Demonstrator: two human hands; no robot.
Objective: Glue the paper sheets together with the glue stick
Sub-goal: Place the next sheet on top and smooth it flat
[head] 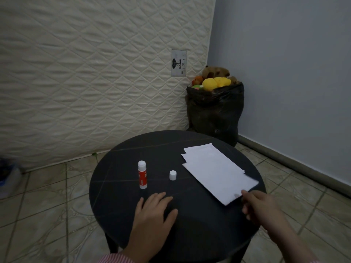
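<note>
step: glue stick (142,175) uncapped, upright on tabletop (190,224); cap (172,175) beside | paper sheets (216,170) stacked right | left hand (152,215) flat, fingers relaxed | right hand (260,205) at sheet corner, grip unclear | next: likely separate a sheet, then apply glue

A round dark tabletop (144,234) stands on a tiled floor (47,202). Behind it a quilted cream mattress (91,73) leans upright, bearing a label (179,63) that reads GAJAH. In the corner, beside the mattress and against a pale blue wall (288,69), sits a black plastic bag (214,112) heaped with stuffed toys (214,77), yellow and brown among them.
</note>
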